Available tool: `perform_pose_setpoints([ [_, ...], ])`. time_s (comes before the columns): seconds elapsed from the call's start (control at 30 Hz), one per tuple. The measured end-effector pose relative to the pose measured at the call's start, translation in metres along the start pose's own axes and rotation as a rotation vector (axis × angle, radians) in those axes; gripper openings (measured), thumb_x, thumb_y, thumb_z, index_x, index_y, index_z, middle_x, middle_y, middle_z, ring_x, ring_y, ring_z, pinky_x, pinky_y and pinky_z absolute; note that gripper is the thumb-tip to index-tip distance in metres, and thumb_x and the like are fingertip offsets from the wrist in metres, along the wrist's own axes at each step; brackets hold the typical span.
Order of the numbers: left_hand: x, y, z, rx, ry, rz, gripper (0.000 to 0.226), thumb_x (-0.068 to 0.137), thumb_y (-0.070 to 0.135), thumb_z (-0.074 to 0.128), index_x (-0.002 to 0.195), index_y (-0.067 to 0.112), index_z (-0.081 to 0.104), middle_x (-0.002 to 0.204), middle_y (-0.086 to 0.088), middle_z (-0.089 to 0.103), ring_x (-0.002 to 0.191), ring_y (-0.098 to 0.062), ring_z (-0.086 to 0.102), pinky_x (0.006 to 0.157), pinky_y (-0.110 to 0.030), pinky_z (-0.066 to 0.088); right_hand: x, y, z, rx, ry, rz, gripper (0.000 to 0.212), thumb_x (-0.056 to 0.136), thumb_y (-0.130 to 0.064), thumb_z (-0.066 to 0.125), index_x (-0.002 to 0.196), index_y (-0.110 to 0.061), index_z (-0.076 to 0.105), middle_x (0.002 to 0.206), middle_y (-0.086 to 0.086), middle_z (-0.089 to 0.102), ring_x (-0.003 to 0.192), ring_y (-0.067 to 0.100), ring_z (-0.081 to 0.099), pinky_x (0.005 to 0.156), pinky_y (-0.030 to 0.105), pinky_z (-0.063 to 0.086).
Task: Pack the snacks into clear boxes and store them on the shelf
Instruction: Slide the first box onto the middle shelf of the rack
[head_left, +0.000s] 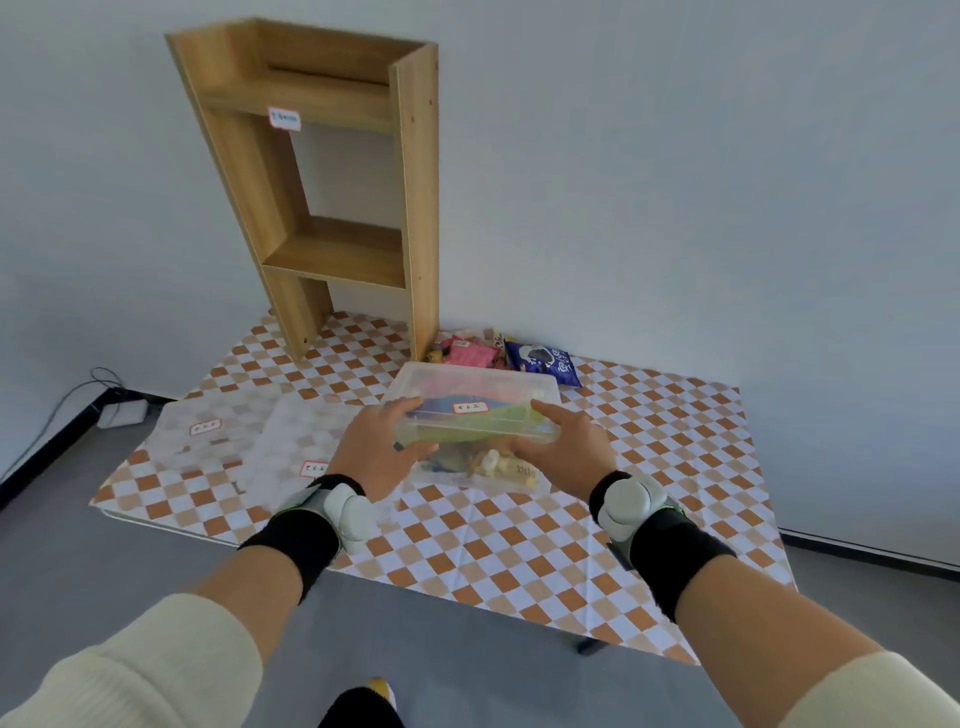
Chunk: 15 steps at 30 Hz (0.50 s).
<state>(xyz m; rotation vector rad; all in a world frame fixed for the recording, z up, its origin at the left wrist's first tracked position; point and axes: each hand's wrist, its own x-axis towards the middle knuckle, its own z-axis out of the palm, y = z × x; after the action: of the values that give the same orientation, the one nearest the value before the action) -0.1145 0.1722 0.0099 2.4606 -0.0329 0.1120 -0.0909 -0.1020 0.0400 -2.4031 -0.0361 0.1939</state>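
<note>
A clear plastic box (475, 397) with a white label and colourful snack packets inside is held just above the table, one hand at each end. My left hand (382, 447) grips its left end, thumb on top. My right hand (563, 449) grips its right end. Below it lies another clear box or bag (485, 467) with snacks. A pile of loose snacks (467, 351), among them a dark blue packet (545, 361), lies by the wall. The wooden shelf (332, 197) stands at the back of the table, its levels bare.
Two clear labelled lids or boxes (208, 436) (301, 447) lie flat on the checked tablecloth (623, 493) to the left. A power strip and cable (122, 413) lie on the floor at the left. The table's front edge is close to me.
</note>
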Motion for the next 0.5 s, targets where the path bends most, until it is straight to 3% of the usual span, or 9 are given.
perform_pose_setpoints([
  [0.07, 0.005, -0.01, -0.027, 0.003, 0.048, 0.011, 0.062, 0.084, 0.045, 0.074, 0.139, 0.029, 0.051, 0.129, -0.001, 0.061, 0.117, -0.025, 0.052, 0.092, -0.033, 0.042, 0.006, -0.029, 0.004, 0.004, 0.03, -0.044, 0.092, 0.058, -0.075, 0.065, 0.141, -0.037, 0.053, 0.113, -0.009, 0.067, 0.078, 0.006, 0.068, 0.069, 0.031, 0.06],
  [0.2, 0.02, -0.035, -0.085, 0.02, 0.121, 0.045, 0.058, 0.086, 0.046, 0.072, 0.138, 0.031, 0.051, 0.131, 0.002, 0.06, 0.117, -0.022, 0.052, 0.09, -0.028, 0.039, 0.022, -0.087, 0.02, 0.021, 0.078, -0.089, 0.088, 0.059, -0.074, 0.065, 0.14, -0.04, 0.053, 0.11, -0.011, 0.069, 0.078, 0.009, 0.069, 0.07, 0.035, 0.062],
  [0.3, 0.034, -0.059, -0.13, 0.043, 0.164, 0.092, 0.057, 0.086, 0.043, 0.073, 0.136, 0.025, 0.054, 0.132, 0.001, 0.061, 0.118, -0.022, 0.053, 0.094, -0.029, 0.039, 0.035, -0.133, 0.037, 0.058, 0.104, -0.111, 0.087, 0.06, -0.074, 0.066, 0.139, -0.042, 0.052, 0.092, -0.021, 0.064, 0.066, 0.001, 0.066, 0.058, 0.025, 0.06],
  [0.37, 0.044, -0.078, -0.16, 0.068, 0.195, 0.119, 0.056, 0.085, 0.04, 0.074, 0.135, 0.024, 0.055, 0.131, -0.001, 0.062, 0.116, -0.024, 0.054, 0.093, -0.03, 0.038, 0.045, -0.166, 0.051, 0.065, 0.147, -0.142, 0.088, 0.058, -0.077, 0.066, 0.138, -0.042, 0.054, 0.082, -0.027, 0.059, 0.067, -0.005, 0.062, 0.059, 0.019, 0.056],
  [0.5, 0.068, -0.111, -0.206, 0.085, 0.225, 0.119, 0.055, 0.085, 0.038, 0.075, 0.135, 0.027, 0.054, 0.123, -0.007, 0.061, 0.113, -0.027, 0.052, 0.092, -0.033, 0.04, 0.064, -0.218, 0.075, 0.113, 0.171, -0.163, 0.094, 0.058, -0.081, 0.067, 0.14, -0.038, 0.053, 0.119, -0.013, 0.069, 0.092, 0.004, 0.066, 0.076, 0.024, 0.057],
])
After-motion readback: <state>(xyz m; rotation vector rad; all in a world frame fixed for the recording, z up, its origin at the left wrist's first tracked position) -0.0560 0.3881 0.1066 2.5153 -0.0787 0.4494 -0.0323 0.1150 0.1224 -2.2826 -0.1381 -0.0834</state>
